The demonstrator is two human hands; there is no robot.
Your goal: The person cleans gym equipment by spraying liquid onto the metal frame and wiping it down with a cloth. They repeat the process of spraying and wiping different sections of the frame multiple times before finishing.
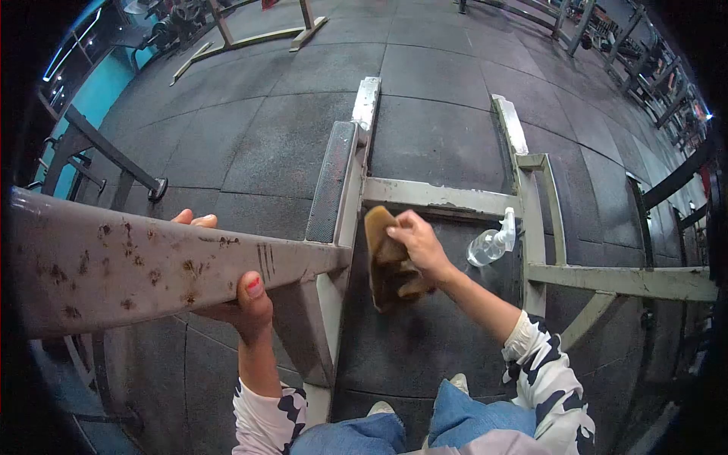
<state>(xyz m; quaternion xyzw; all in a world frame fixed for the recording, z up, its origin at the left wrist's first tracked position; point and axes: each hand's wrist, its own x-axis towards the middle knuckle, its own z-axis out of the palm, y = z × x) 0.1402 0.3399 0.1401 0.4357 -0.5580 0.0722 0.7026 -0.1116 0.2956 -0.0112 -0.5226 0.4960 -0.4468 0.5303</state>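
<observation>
My left hand (250, 303) is wrapped around a grey metal beam (152, 262) of a gym rack, with the thumb on the near face and fingertips showing over the top edge. Rust-brown spots and chipped paint mark that beam. In my right hand (418, 244) is a brown cloth (387, 262), pinched near its upper part and hanging down, slightly blurred. The cloth is in the gap between the rack's two sides, apart from the metal. A clear spray bottle (487, 246) with a white trigger head is to the right of my right hand, by the right-hand post.
A low crossbar (444, 197) joins the two sides of the rack. A black textured pad (331, 182) is fixed along the left upright. Another metal arm (622, 282) sticks out at the right. Dark rubber mats (432, 121) cover the floor, with more gym frames (250, 38) farther back.
</observation>
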